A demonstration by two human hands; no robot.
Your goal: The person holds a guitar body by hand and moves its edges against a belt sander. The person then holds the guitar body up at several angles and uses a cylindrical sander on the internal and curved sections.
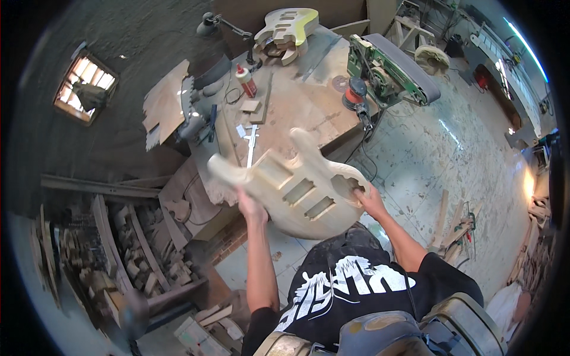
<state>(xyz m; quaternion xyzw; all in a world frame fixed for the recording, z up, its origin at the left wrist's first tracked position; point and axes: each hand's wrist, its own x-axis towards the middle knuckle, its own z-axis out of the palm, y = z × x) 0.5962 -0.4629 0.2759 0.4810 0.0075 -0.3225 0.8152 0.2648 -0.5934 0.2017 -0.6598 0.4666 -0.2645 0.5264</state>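
I hold a pale wooden electric guitar body (300, 219) face up in front of my torso, with rectangular and irregular routed cavities. My left hand (253, 206) is closed on its left edge, below the longer horn, and slightly blurred. My right hand (368, 202) grips the right edge, with fingers at the irregular cavity. Beyond the body, on the workbench, lie a metal caliper (252, 143), a red glue bottle (247, 84) and small wood blocks (250, 106).
Stacked guitar bodies (279, 24) and a lamp (207, 25) are at the workbench's (314, 113) back. An orange-and-black sander (355, 95) and green belt sander (383, 71) sit right. An offcut bin (178, 295) stands lower left; loose boards (445, 228) lie right of me.
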